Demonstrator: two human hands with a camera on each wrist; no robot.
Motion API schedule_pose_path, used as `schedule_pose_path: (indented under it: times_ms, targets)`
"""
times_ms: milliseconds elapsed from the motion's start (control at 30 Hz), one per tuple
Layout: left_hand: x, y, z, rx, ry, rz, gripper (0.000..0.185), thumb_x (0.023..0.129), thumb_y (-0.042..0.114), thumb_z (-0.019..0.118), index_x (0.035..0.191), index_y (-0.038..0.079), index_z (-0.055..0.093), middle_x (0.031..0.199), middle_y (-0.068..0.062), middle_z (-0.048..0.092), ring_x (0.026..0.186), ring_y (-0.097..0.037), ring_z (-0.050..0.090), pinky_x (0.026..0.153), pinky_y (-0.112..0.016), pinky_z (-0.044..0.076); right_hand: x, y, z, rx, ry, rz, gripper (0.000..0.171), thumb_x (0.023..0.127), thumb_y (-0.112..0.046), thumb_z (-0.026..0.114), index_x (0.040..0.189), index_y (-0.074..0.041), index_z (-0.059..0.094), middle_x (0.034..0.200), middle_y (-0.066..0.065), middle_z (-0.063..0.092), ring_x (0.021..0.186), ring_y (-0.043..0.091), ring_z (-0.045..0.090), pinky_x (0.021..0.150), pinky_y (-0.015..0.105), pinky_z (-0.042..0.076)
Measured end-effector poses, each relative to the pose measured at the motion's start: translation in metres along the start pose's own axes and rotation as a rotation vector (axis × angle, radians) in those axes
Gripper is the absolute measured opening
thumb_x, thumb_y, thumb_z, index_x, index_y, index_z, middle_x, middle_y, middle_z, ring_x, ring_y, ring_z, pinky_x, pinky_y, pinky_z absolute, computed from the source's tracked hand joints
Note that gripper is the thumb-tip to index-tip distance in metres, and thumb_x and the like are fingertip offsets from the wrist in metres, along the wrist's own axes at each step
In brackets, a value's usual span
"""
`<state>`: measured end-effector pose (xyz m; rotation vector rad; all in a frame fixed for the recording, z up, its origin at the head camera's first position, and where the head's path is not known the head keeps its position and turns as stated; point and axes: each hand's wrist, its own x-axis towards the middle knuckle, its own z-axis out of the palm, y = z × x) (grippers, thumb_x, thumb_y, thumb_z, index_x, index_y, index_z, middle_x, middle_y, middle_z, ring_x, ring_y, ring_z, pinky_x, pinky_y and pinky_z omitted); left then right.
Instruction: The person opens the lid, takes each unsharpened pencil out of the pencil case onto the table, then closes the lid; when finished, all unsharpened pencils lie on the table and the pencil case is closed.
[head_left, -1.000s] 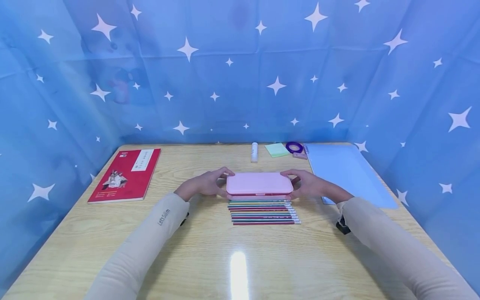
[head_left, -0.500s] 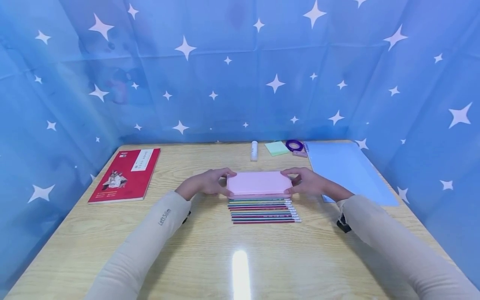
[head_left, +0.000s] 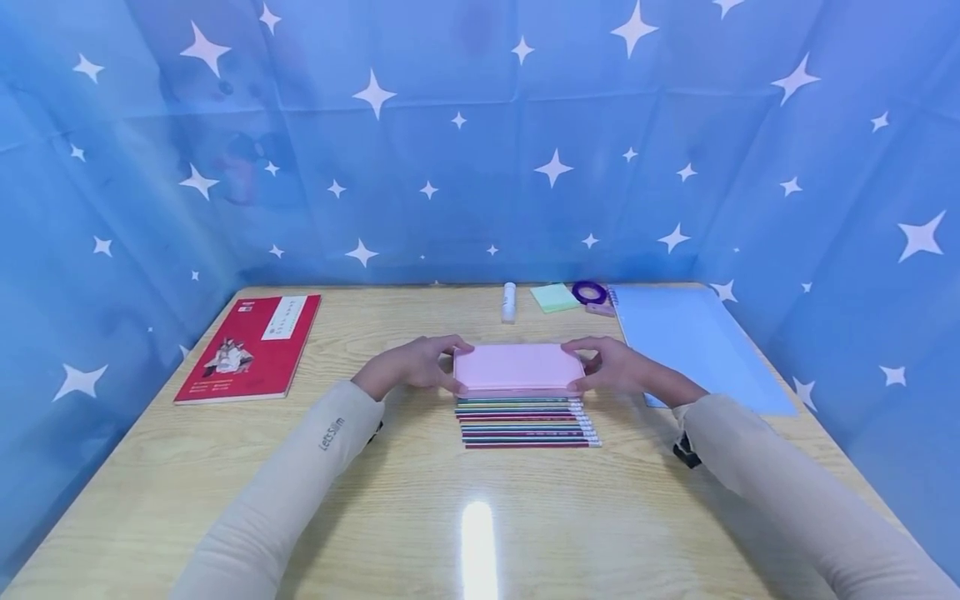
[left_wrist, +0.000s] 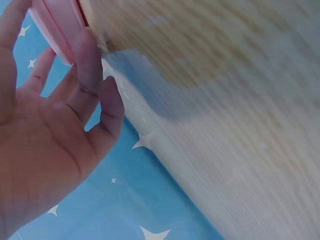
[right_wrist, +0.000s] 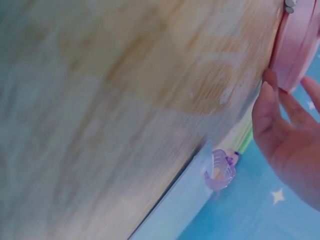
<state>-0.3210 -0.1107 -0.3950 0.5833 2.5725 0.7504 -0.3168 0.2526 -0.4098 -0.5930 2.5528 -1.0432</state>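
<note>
A pink pencil case (head_left: 519, 367) lies flat across the middle of the table, its lid down. At its left end my left hand (head_left: 422, 364) grips it, thumb at the near corner and fingers at the far one. My right hand (head_left: 611, 365) holds the right end in the same way. Just in front of the case, a row of several striped pencils (head_left: 525, 425) lies side by side, eraser ends to the right. The left wrist view has the case's side (left_wrist: 57, 27) against the curled fingers; in the right wrist view the other end (right_wrist: 296, 45) meets the fingertips.
A red book (head_left: 251, 350) lies at the left. Along the back are a glue stick (head_left: 509, 302), green sticky notes (head_left: 555, 297), a purple tape roll (head_left: 589, 292) and a small pinkish block (head_left: 600, 310). A pale blue spiral notebook (head_left: 697, 350) lies at the right.
The pencil case's lid has come down: the red gap along its front edge has closed. Both thumbs now lie higher on the front edge; the pencils have not moved.
</note>
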Motion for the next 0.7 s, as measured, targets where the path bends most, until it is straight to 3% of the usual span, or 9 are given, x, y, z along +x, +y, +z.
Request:
schedule_pose_path:
  times_ms: [333, 600, 700]
  targets:
    - [-0.0011, 0.0042, -0.0020, 0.031, -0.004, -0.011, 0.075, 0.080, 0.042, 0.082, 0.145, 0.028, 0.047, 0.153, -0.005, 0.042, 0.144, -0.029, 0.031, 0.115, -0.051, 0.028, 0.0000, -0.0072, -0.0015, -0.010, -0.013, 0.026, 0.078, 0.083, -0.025, 0.083, 0.147, -0.003, 0.045, 0.150, 0.024, 0.039, 0.094, 0.024, 0.068, 0.072, 0.033, 0.054]
    - [0.0014, 0.0049, -0.0024, 0.066, -0.014, 0.007, 0.075, 0.080, 0.039, 0.083, 0.145, 0.026, 0.047, 0.154, -0.008, 0.041, 0.144, -0.029, 0.032, 0.115, -0.049, 0.030, -0.0004, -0.0079, -0.0040, -0.051, -0.017, -0.028, 0.071, 0.082, -0.022, 0.083, 0.142, -0.002, 0.051, 0.151, 0.022, 0.040, 0.077, 0.019, 0.066, 0.066, 0.032, 0.053]
    - [0.0021, 0.0044, -0.0020, 0.054, -0.009, 0.004, 0.075, 0.080, 0.040, 0.083, 0.145, 0.027, 0.048, 0.154, -0.007, 0.041, 0.144, -0.029, 0.032, 0.114, -0.050, 0.030, -0.0005, -0.0066, -0.0044, -0.061, 0.000, -0.029, 0.072, 0.080, -0.025, 0.084, 0.142, -0.004, 0.053, 0.150, 0.019, 0.043, 0.084, 0.021, 0.067, 0.070, 0.032, 0.055]
